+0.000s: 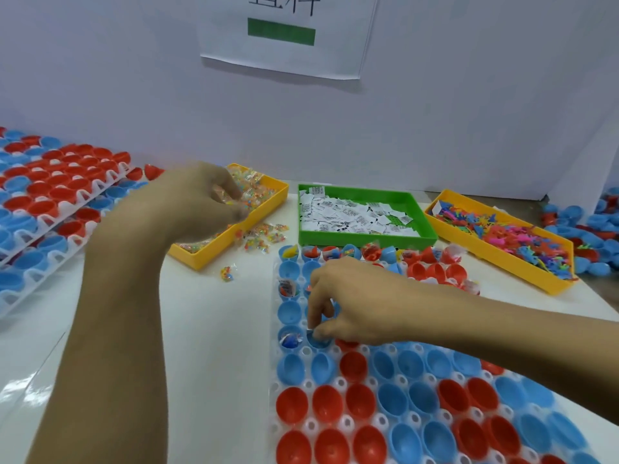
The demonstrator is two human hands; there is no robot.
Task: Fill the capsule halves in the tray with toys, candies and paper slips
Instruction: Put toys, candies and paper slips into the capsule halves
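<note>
Two yellow bins: candies in one, toys in the other; a green bin holds slips. Left hand pinches candies there; right hand pinches something over a blue half in the tray.

Two yellow bins and one green bin are sitting far; two hands are working over one capsule tray.

wall sheet with cropped characters, paper slips print illegible
</note>
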